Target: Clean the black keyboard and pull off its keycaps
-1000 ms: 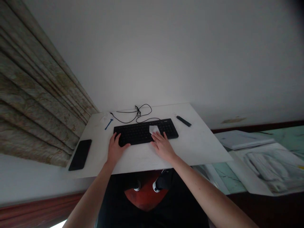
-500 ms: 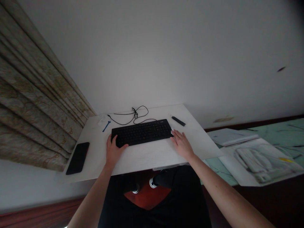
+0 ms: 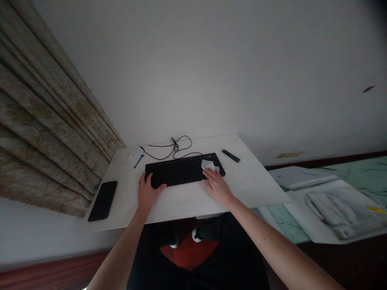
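A black keyboard [image 3: 178,171] lies across the white table. My left hand [image 3: 148,192] grips its left end, thumb along the front edge and fingers at the left corner. My right hand [image 3: 217,185] presses a folded white wipe [image 3: 208,164] onto the keys near the right end, fingertips on top of it. I cannot tell if it is paper or cloth. From the keyboard's back edge runs a thin black cable [image 3: 181,141], looped and bundled behind it.
On the table [image 3: 181,203] are a black phone [image 3: 102,200] at left, a small blue tool [image 3: 138,161], a crumpled clear wrapper [image 3: 132,153] and a black strip-like object [image 3: 231,156]. A curtain [image 3: 51,104] hangs at left. A box of papers [image 3: 332,209] sits at right.
My right hand has slid left with the wipe, from beside the keyboard's right edge onto its keys. My left hand keeps its hold. The view has shifted slightly.
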A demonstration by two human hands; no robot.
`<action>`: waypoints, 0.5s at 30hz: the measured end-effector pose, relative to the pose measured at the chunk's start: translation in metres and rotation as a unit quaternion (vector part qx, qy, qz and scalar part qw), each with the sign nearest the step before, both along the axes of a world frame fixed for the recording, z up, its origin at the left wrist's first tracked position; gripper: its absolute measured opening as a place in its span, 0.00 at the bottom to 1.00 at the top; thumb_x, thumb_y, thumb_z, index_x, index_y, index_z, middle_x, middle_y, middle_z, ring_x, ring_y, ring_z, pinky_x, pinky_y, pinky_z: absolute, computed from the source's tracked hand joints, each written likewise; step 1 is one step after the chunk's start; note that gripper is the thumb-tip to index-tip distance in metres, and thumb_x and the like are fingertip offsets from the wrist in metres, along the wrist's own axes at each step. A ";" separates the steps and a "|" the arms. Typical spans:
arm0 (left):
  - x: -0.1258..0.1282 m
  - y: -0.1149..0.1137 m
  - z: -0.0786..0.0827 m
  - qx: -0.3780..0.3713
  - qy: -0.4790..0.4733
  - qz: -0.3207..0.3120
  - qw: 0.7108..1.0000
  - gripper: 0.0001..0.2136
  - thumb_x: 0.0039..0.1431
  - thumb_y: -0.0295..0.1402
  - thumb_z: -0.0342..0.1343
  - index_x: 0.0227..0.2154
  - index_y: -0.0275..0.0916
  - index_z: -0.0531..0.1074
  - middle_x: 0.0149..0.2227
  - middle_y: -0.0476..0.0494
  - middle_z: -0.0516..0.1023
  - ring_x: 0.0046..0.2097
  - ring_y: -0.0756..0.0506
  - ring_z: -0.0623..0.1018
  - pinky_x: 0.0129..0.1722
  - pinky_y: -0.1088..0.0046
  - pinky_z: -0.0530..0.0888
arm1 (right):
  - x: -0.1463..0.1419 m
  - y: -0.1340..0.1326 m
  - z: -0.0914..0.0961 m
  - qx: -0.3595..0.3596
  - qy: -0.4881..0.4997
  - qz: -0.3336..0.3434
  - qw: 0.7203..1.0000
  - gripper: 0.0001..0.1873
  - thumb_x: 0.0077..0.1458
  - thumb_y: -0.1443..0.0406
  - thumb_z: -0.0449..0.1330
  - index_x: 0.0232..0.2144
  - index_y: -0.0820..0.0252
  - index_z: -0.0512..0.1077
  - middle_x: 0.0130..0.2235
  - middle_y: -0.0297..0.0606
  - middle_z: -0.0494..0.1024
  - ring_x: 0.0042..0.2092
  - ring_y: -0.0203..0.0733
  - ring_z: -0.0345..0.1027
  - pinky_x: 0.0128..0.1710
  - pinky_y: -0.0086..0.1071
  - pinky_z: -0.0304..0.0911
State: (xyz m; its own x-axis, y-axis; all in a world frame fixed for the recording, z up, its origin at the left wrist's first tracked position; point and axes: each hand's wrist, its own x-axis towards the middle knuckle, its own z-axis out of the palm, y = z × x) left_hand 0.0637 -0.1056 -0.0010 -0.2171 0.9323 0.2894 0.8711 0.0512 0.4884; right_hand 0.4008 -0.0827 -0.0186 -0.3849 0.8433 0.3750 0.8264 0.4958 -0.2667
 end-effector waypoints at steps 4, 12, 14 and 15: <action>0.002 -0.002 0.001 -0.001 0.003 0.014 1.000 0.37 0.53 0.48 0.64 0.63 0.40 0.62 0.69 0.32 0.55 0.69 0.31 0.59 0.67 0.49 0.61 | -0.014 0.001 0.002 -0.012 -0.005 0.019 1.000 0.27 0.70 0.56 0.46 0.63 0.64 0.67 0.63 0.51 0.69 0.67 0.53 0.58 0.66 0.56 0.53; 0.002 -0.002 -0.001 -0.004 0.006 -0.002 1.000 0.35 0.55 0.48 0.62 0.63 0.40 0.62 0.68 0.33 0.56 0.68 0.31 0.60 0.67 0.49 0.62 | -0.044 0.052 0.009 -0.015 0.019 -0.023 0.999 0.32 0.71 0.53 0.40 0.61 0.68 0.68 0.62 0.54 0.70 0.67 0.55 0.58 0.65 0.55 0.54; 0.001 -0.002 -0.002 0.002 0.011 -0.009 1.000 0.35 0.55 0.48 0.62 0.62 0.40 0.63 0.68 0.33 0.57 0.68 0.31 0.61 0.67 0.48 0.62 | -0.055 0.062 0.011 -0.026 0.027 -0.035 0.999 0.32 0.71 0.53 0.39 0.62 0.69 0.67 0.62 0.56 0.70 0.67 0.56 0.58 0.65 0.56 0.53; 0.001 -0.001 -0.002 0.003 0.013 -0.011 1.000 0.34 0.55 0.48 0.62 0.62 0.39 0.63 0.68 0.32 0.58 0.68 0.31 0.61 0.67 0.48 0.63 | -0.064 0.065 0.012 -0.034 0.029 -0.028 0.999 0.33 0.71 0.52 0.40 0.62 0.69 0.67 0.62 0.56 0.69 0.67 0.56 0.58 0.65 0.55 0.53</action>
State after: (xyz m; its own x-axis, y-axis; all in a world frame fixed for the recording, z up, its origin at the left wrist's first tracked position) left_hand 0.0648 -0.1069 -0.0030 -0.1881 0.9348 0.3011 0.8842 0.0277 0.4664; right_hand 0.3371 -0.0181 -0.0069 -0.3159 0.8874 0.3358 0.8349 0.4281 -0.3460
